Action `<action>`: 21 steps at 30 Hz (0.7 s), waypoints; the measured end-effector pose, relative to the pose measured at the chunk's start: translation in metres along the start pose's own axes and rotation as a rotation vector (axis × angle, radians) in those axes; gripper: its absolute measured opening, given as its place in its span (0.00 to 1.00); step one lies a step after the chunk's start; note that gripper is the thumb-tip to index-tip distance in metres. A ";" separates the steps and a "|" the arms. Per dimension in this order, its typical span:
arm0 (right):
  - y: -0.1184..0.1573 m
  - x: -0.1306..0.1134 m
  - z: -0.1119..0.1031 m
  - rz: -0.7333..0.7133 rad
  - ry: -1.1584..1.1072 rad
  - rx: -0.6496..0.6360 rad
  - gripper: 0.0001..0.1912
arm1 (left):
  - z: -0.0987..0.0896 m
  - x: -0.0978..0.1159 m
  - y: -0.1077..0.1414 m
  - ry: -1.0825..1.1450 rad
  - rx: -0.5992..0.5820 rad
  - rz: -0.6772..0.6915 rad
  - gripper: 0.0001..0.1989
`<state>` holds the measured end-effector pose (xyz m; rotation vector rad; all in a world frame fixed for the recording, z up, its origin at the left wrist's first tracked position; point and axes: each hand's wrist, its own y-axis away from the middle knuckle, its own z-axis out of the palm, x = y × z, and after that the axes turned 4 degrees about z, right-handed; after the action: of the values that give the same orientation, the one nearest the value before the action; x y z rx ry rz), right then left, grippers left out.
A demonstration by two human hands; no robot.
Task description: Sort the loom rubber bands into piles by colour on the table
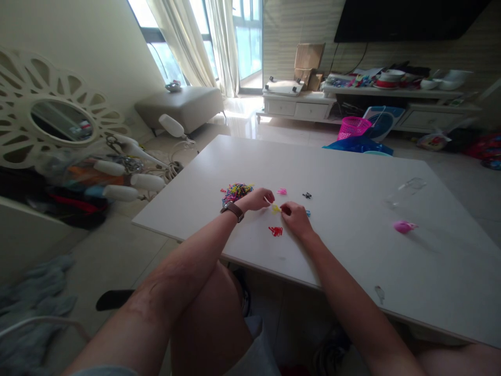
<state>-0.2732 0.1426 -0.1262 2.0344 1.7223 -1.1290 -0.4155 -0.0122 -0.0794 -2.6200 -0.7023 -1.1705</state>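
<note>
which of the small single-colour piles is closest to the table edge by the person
The red pile; the pink, black, yellow and blue ones all lie farther from that edge.

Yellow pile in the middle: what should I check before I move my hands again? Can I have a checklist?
1. Yellow pile apart from red pile: ok.
2. Pink pile apart from black pile: ok.
3. Blue pile in full view: not ok, right hand partly hides it.
4. Big pile all one colour: not ok, it's mixed.
5. Left hand holding a piece: cannot tell, too small.
</note>
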 end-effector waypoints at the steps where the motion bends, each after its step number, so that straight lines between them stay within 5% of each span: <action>1: 0.000 0.000 0.001 0.002 -0.014 0.006 0.08 | -0.004 -0.001 0.001 -0.003 0.017 -0.006 0.12; 9: 0.000 0.002 0.006 0.026 -0.108 0.030 0.04 | -0.039 -0.010 0.021 -0.123 0.163 -0.308 0.11; 21: 0.000 0.002 0.006 0.011 -0.070 0.034 0.03 | -0.049 -0.019 0.033 -0.349 -0.163 -0.470 0.08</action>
<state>-0.2754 0.1406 -0.1316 1.9959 1.6680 -1.2197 -0.4423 -0.0645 -0.0596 -2.9269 -1.4055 -0.8993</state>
